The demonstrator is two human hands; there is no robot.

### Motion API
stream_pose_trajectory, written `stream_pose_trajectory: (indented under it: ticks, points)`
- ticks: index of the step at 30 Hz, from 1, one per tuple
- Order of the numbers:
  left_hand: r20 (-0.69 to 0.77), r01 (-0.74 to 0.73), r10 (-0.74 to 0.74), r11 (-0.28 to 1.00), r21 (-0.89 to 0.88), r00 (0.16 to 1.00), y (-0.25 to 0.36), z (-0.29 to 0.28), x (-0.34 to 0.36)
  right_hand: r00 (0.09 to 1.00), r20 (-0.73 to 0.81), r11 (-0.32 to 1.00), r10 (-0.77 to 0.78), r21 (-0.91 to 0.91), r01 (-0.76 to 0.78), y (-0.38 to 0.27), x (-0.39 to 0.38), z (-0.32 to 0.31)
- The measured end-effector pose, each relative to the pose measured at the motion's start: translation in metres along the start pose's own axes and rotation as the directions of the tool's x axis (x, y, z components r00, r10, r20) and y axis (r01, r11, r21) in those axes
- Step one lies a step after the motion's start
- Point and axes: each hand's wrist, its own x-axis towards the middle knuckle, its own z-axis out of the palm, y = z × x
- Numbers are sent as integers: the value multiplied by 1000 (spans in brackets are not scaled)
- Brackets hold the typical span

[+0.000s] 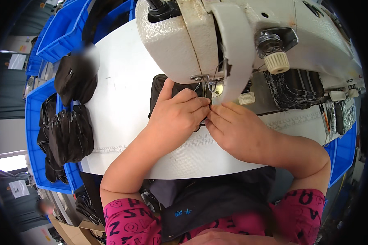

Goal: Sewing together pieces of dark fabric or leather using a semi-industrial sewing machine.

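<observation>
A black fabric piece (156, 90) lies on the white table, partly under the head of a white sewing machine (180, 45). A strip of zipper teeth (205, 90) runs along it beside the presser foot (212, 83). My left hand (176, 116) rests over the fabric, its bent fingers gripping the edge near the zipper and its thumb raised to the side. From the right, my right hand (240, 132) pinches the same edge, fingertips almost touching those of the left. Between the hands, the held edge is mostly hidden.
Stacked black fabric pieces (296, 87) lie on the right under the machine's arm. Blue bins (32, 134) at the left hold black fabric bundles (71, 134); another bundle (69, 79) sits at the table's left edge. A printed ruler (114, 149) crosses the tabletop. Pen-like tools (324, 116) lie far right.
</observation>
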Motion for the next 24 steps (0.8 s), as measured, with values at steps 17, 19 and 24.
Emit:
stream_pose_trajectory:
  ticks: [17,19,24]
  points:
    - [-50,-10,13,998,54,999,14,8,0,998,59,1000,24,-2,-24,-2,-3,-11]
    - [-50,3,-2,999,36,999,13,10,0,997,72,1000,29,0,-30,-2,-2,-11]
    - [-69,16,-14,1000,22,997,7,13,3,997,31,996,72,-54,-70,2,-1,-9]
